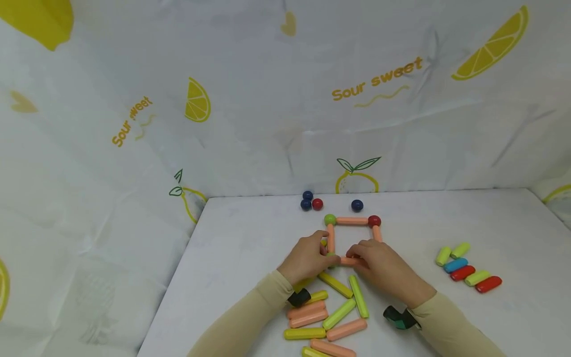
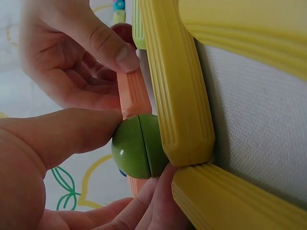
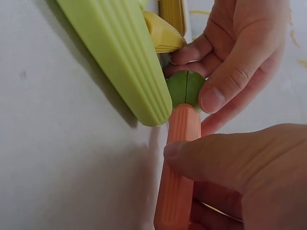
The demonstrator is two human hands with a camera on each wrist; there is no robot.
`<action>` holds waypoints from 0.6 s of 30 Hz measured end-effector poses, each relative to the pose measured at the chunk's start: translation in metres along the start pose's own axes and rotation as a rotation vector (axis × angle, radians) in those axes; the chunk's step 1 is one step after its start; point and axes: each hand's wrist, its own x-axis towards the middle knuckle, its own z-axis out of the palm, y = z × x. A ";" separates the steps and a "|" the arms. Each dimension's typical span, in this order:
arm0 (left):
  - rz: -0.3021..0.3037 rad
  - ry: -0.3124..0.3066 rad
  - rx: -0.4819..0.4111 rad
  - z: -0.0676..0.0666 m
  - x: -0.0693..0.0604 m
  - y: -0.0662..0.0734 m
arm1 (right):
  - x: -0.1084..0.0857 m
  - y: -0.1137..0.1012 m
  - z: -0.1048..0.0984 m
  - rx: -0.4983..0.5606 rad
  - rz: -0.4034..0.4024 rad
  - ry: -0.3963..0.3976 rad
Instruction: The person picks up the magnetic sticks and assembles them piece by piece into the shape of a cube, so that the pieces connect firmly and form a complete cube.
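Note:
My left hand pinches a green ball between thumb and fingers at the near left corner of a square of rods. With thumb and fingers, my right hand grips a salmon rod whose end meets that ball. The square's far side is another salmon rod between a second green ball and a red ball. Salmon side rods run toward me on the left and right. My right hand hides the near right corner in the head view.
Yellow, lime and salmon rods lie loosely between my forearms, some against the left hand. Beyond the square sit dark blue balls and a loose red ball. Short coloured rods lie at right. A printed cloth hangs behind.

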 end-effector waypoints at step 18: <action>0.097 0.021 0.075 -0.035 -0.014 0.004 | 0.000 0.004 -0.009 0.067 0.014 -0.022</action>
